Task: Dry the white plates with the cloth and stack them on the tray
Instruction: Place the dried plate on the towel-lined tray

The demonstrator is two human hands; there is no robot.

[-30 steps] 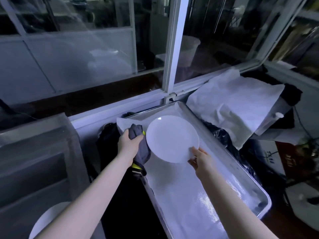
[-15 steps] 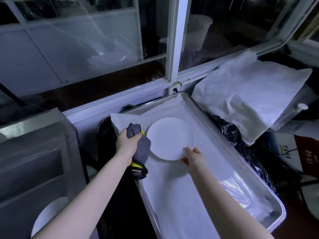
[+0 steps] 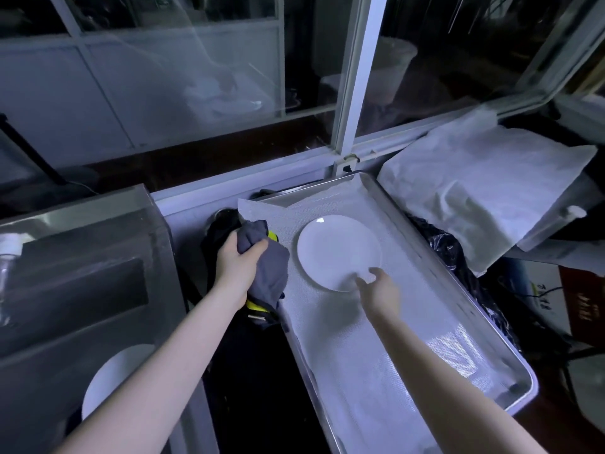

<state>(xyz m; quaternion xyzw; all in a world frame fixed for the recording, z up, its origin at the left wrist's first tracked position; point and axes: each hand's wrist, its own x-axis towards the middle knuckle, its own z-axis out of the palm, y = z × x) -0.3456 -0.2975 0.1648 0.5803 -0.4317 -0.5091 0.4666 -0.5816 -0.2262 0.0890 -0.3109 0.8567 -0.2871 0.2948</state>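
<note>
On tray (image 3: 386, 204): plate (image 3: 339, 252) under loose right hand (image 3: 381, 290); left hand (image 3: 237, 265) grips cloth (image 3: 270, 273) beside it.

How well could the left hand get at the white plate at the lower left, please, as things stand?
Probably yes for reach: that plate lies close below the left forearm, nothing visibly on top. But the left hand grips the grey cloth, so it is not free.
</note>
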